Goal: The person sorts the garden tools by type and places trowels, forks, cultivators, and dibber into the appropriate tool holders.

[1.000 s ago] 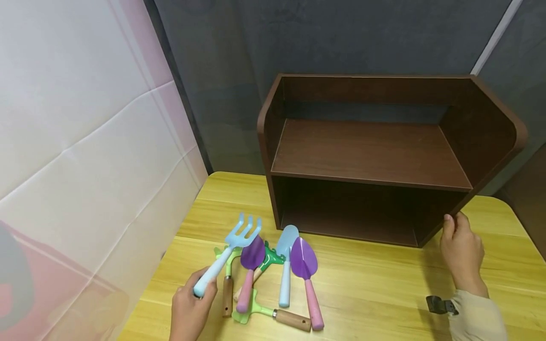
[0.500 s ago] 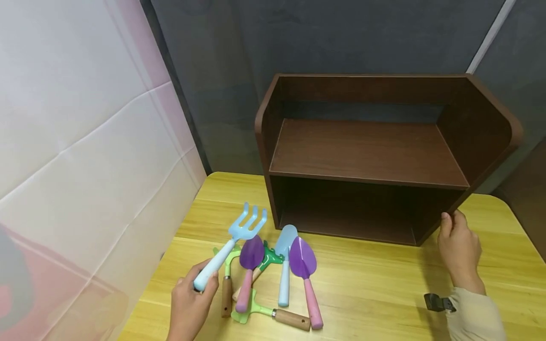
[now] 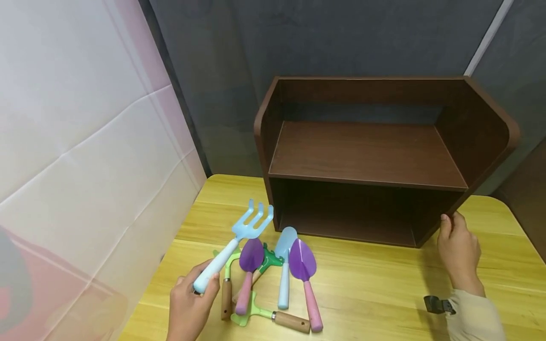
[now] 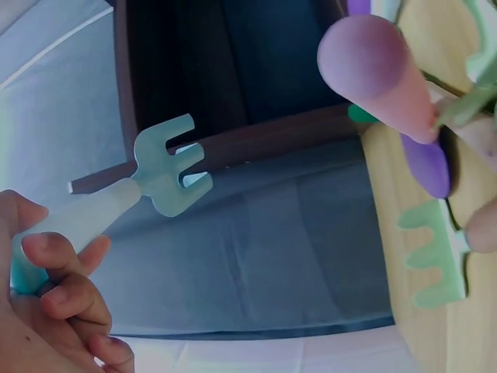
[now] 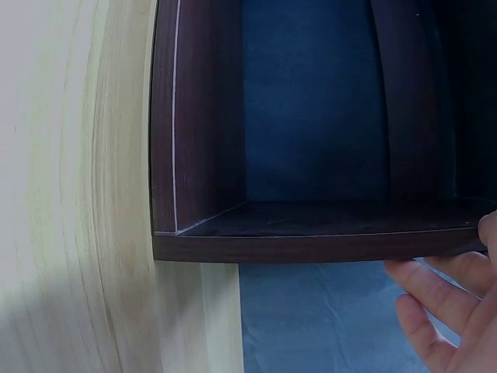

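My left hand [image 3: 189, 303] grips the end of the pale blue handle of a small garden hand fork [image 3: 244, 231], its three tines pointing up and away, held above the other tools. In the left wrist view the fork [image 4: 167, 167] shows with fingers wrapped around its handle. At the right, my right hand [image 3: 459, 251] holds the lower front edge of the dark brown two-tier shelf [image 3: 368, 154]. The right wrist view has the thumb at the inner side of the side panel [image 5: 318, 247] and fingers [image 5: 439, 299] along its outside.
On the yellow wood-grain table [image 3: 362, 284] lie two purple trowels [image 3: 303, 259] with pink handles, a light blue trowel [image 3: 286, 244], a dark green rake [image 3: 270, 258] and light green tools with wooden handles [image 3: 292, 321]. A pale fabric wall [image 3: 94, 166] borders the left side.
The hand fork has swung slightly up and to the right in my left hand, its tines nearer the shelf's left front corner. My right hand keeps its hold on the shelf.
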Demonstrator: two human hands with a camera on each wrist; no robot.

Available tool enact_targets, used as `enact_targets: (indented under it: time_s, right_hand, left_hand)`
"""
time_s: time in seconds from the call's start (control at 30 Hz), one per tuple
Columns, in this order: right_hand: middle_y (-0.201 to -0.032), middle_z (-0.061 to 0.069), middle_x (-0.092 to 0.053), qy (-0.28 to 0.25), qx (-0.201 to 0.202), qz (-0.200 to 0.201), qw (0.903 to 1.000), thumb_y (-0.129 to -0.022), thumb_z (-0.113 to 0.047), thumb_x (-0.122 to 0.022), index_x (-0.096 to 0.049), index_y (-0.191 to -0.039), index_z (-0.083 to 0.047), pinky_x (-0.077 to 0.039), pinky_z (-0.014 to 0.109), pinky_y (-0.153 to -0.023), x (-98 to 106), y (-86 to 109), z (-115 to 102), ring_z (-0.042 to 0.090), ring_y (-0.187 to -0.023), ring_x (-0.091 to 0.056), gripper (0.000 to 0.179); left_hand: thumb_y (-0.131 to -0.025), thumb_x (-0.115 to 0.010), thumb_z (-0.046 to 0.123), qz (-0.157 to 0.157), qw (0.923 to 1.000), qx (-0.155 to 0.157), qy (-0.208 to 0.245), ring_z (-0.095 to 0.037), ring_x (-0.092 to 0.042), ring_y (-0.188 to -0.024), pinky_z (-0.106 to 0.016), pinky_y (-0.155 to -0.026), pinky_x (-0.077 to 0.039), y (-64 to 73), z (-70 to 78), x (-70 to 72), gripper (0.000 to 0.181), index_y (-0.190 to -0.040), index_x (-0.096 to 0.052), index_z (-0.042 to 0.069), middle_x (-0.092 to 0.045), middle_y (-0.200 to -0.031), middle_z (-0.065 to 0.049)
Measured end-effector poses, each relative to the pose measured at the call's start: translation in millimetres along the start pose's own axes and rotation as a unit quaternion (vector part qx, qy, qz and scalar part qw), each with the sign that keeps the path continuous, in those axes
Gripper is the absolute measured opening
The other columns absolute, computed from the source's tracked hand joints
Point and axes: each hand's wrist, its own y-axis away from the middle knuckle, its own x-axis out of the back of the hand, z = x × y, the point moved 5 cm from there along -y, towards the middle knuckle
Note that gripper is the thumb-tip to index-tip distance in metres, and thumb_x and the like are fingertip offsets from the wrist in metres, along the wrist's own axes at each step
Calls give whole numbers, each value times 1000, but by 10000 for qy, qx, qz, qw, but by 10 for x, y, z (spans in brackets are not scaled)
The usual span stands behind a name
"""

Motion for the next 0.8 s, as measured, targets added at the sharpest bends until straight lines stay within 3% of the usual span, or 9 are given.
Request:
enact_targets:
  time_s: [0.23,0.5,0.7,0.8]
  right_hand:
    - [-84,39,-55,56,109,78,9999,-100,-23,-36,-49,-117,6,-32,61,-55,7,2,-13,62,-77,-48,36]
    - [-84,38,-55,19,181,134,9997,-100,-22,-37,-49,-116,7,-32,61,-55,14,1,-19,61,-75,-48,35]
    - [-86,39,-55,51,158,127,9998,-100,-22,-37,-49,-116,6,-33,62,-56,17,4,-21,62,-77,-48,35]
    - [-87,39,-55,56,149,117,9998,-100,-23,-37,-49,-116,6,-33,62,-56,18,6,-20,62,-78,-48,35]
  left_hand:
    - [-72,-72,0,25,9993,-113,356,-13,-37,-60,-23,-45,-35,-7,137,-20,29,-100,-72,7,-48,-60,3]
    - [-69,-73,-5,55,9922,-983,765,-10,-36,-59,-22,-45,-35,-66,333,-105,32,-99,-71,6,-44,-57,10]
    - [-69,-73,-4,150,9866,-1323,943,-8,-35,-61,-23,-45,-32,-111,441,-157,35,-101,-71,9,-49,-58,10]
    - [-67,-74,-3,250,9814,-1648,953,-8,-34,-61,-22,-46,-30,-157,509,-179,37,-102,-71,8,-51,-58,9]
